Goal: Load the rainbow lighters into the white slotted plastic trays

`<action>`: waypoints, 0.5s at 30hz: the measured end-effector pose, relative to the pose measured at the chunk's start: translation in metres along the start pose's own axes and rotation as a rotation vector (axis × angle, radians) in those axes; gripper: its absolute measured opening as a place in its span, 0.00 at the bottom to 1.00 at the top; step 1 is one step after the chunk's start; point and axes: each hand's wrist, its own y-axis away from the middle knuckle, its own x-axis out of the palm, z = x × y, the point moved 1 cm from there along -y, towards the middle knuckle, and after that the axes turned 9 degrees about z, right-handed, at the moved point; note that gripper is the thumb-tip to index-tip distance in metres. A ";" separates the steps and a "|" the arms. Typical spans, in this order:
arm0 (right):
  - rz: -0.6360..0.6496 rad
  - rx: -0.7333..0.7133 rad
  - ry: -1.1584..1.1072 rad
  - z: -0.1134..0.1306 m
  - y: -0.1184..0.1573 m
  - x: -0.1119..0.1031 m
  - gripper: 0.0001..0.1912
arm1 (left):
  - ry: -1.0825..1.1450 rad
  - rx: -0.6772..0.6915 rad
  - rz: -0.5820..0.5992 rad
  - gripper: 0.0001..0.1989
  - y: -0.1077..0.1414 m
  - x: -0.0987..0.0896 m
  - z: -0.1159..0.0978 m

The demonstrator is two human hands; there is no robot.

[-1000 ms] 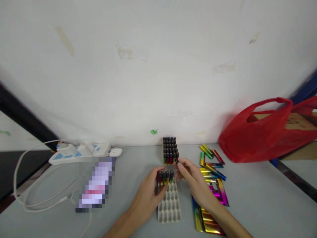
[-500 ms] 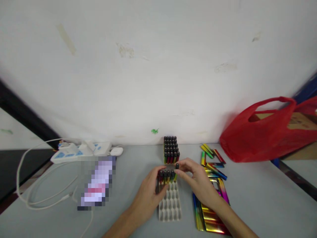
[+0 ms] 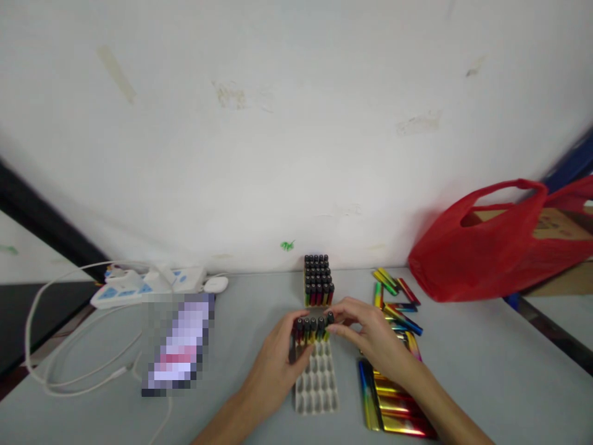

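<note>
A pale moulded tray (image 3: 317,386) with rows of small hollows lies in front of me. At its far end stands a row of slim black-capped tubes (image 3: 306,327) with coloured bodies. My left hand (image 3: 278,355) is closed around the left side of this row, thumb on the near side and fingers behind. My right hand (image 3: 364,327) pinches a black-capped tube (image 3: 330,317) at the row's right end between thumb and fingers. Beyond both hands, a block of similar black-capped tubes (image 3: 319,278) stands upright in tight rows.
Shiny multicoloured tubes (image 3: 403,318) lie loose at right, with larger metallic pieces (image 3: 398,405) nearer me. A red bag (image 3: 482,253) holding a cardboard box sits behind them. At left are a phone (image 3: 183,346), a white power strip (image 3: 152,287) and looped cables.
My right hand has lowered the tube slightly and brought it closer to the row. My left hand keeps its grip. The whole view has shifted a little.
</note>
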 end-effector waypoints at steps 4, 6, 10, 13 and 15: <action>0.010 -0.038 0.034 -0.001 0.000 0.001 0.10 | 0.009 0.003 0.003 0.23 -0.001 -0.001 -0.002; 0.029 -0.055 0.061 0.000 0.001 0.002 0.09 | 0.003 -0.005 0.001 0.23 -0.001 0.000 -0.002; 0.069 -0.047 0.073 0.003 0.002 0.003 0.10 | 0.005 0.011 0.005 0.24 -0.001 0.000 -0.001; 0.070 -0.069 0.105 0.006 0.003 0.001 0.14 | 0.016 0.006 0.017 0.23 -0.001 0.001 0.000; 0.016 -0.075 0.145 0.006 0.004 -0.001 0.12 | 0.013 -0.012 0.018 0.23 0.000 0.001 0.000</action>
